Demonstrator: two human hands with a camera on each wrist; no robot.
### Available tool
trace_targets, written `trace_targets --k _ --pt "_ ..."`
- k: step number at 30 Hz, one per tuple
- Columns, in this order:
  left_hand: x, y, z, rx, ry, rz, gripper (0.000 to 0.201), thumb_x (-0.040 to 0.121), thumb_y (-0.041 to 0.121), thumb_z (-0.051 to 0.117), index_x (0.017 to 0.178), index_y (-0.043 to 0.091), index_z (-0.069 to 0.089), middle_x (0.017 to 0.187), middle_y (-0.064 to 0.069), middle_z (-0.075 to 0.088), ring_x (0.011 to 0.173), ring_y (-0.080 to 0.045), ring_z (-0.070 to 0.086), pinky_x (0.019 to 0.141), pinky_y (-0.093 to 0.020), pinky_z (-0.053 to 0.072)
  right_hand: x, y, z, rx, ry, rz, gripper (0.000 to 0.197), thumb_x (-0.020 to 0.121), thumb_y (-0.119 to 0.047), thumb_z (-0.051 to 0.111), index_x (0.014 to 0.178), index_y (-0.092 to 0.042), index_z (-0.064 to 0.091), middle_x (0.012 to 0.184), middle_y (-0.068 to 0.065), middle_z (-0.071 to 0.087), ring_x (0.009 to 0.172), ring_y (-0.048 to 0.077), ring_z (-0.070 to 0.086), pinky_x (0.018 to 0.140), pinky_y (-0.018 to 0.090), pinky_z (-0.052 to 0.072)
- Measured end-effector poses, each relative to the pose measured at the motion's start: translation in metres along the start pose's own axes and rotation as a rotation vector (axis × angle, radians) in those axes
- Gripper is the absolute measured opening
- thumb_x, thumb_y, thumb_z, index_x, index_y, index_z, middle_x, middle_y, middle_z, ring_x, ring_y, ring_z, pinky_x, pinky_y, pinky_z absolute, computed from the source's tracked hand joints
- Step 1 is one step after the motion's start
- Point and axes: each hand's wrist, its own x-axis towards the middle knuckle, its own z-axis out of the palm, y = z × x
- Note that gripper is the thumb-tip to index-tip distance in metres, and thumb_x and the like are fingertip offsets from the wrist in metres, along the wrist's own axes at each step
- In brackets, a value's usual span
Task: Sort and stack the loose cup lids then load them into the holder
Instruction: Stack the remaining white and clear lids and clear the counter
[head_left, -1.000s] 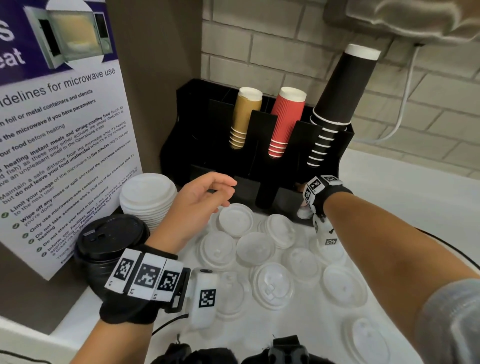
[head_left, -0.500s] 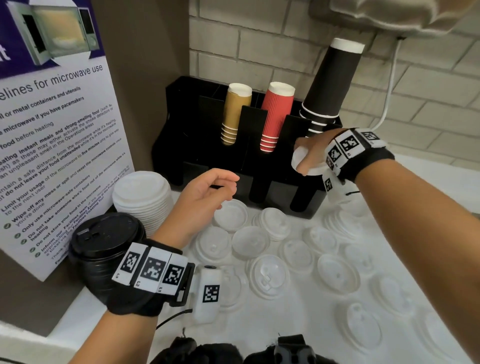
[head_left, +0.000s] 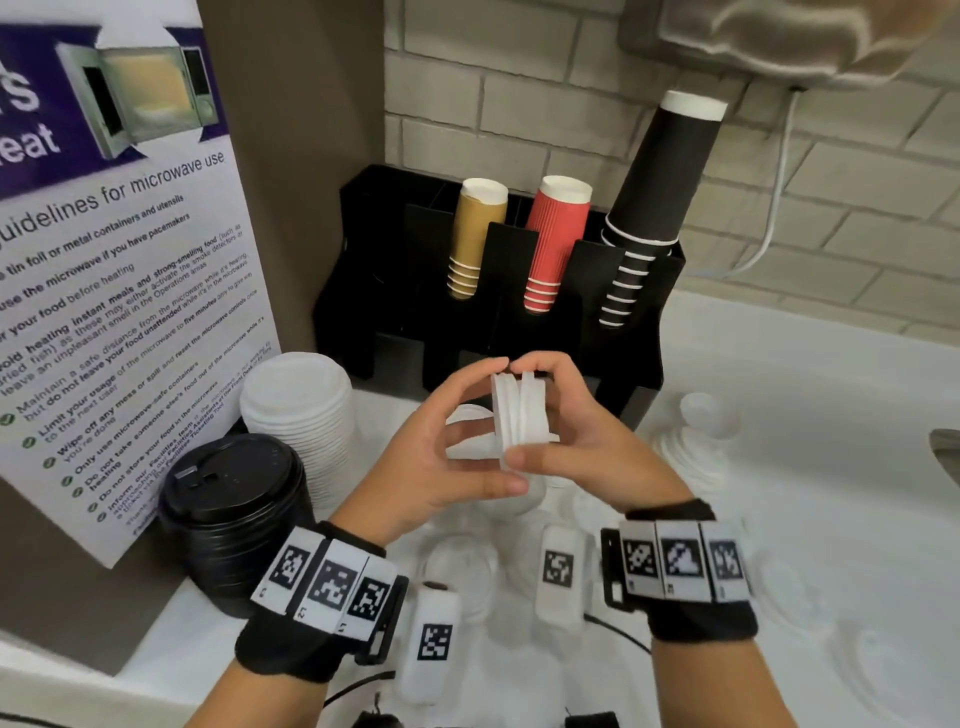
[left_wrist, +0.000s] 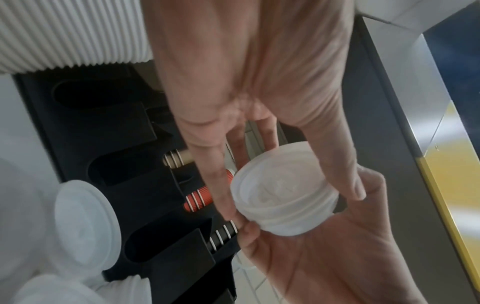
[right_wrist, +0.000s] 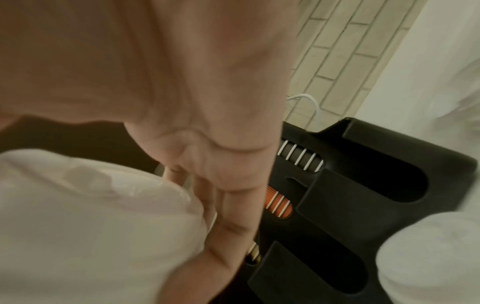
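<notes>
A small stack of white lids (head_left: 519, 415) stands on edge in the air in front of the black holder (head_left: 493, 312). My left hand (head_left: 493, 426) grips its left side, thumb below and fingers above. My right hand (head_left: 540, 415) grips the right side in the same way. The left wrist view shows the stack of white lids (left_wrist: 283, 197) between my thumb and fingers, with the right palm (left_wrist: 324, 257) beneath. In the right wrist view the lids (right_wrist: 91, 216) fill the lower left. Several loose clear lids (head_left: 462, 561) lie blurred on the counter under my wrists.
A tall stack of white lids (head_left: 301, 410) and a stack of black lids (head_left: 234, 514) stand at the left by a microwave poster (head_left: 104, 291). The holder carries tan cups (head_left: 475, 239), red cups (head_left: 553, 244) and black cups (head_left: 654, 197). More lids (head_left: 691, 441) sit at the right.
My right hand came back from the holder's right end to the middle with lids in it. My left hand rose to meet it, and both now grip the stack.
</notes>
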Motion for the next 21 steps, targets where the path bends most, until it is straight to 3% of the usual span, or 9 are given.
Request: trace_targets --k 3,6,8,16,21 --pt "-0.0062 -0.0023 -0.0016 0.004 -0.006 -0.014 0.088 0.065 0.009 0.087 0.138 0.038 0.047 0.133 0.012 0.052 0.122 -0.018 0.057 0.082 -0.033 0.056 -0.0045 0.0046 0.005 0.021 0.023 0.021 0.064 0.07 -0.03 0.079 0.124 -0.031 0.046 0.117 -0.008 0.062 0.107 0.015 0.063 0.087 0.034 0.052" --pt "-0.0081 -0.0009 -0.005 -0.007 -0.012 -0.023 0.086 0.065 0.015 0.086 0.138 0.037 0.047 0.138 0.01 0.051 0.126 -0.017 0.054 0.085 -0.035 0.056 -0.0056 0.0058 0.0055 0.001 0.047 0.015 0.068 0.073 -0.024 0.081 0.132 -0.035 0.049 0.125 -0.004 0.058 0.115 0.017 0.059 0.101 0.043 0.047" --pt "-0.0082 -0.0002 -0.0071 -0.002 -0.021 -0.031 0.086 0.063 0.019 0.086 0.138 0.037 0.047 0.139 0.011 0.051 0.126 -0.016 0.054 0.085 -0.036 0.056 -0.0064 0.0063 0.0054 -0.002 0.056 0.014 0.073 0.072 -0.022 0.081 0.136 -0.037 0.048 0.125 -0.003 0.059 0.115 0.016 0.059 0.102 0.041 0.046" --pt "-0.0078 -0.0012 -0.0068 0.008 -0.011 -0.035 0.085 0.061 0.023 0.087 0.134 0.041 0.048 0.135 0.014 0.052 0.125 -0.015 0.054 0.082 -0.034 0.057 -0.0066 0.0054 0.0043 0.018 0.091 0.008 0.068 0.064 -0.028 0.085 0.125 -0.03 0.053 0.116 -0.002 0.066 0.106 0.018 0.065 0.094 0.041 0.052" --pt "-0.0056 -0.0003 -0.0068 0.078 0.023 -0.016 0.087 0.06 0.022 0.091 0.133 0.036 0.047 0.125 0.02 0.054 0.121 -0.014 0.056 0.08 -0.033 0.057 -0.0011 0.0117 0.0043 0.045 0.111 0.044 0.071 0.061 -0.028 0.087 0.123 -0.022 0.05 0.116 0.0 0.066 0.105 0.016 0.065 0.091 0.037 0.053"
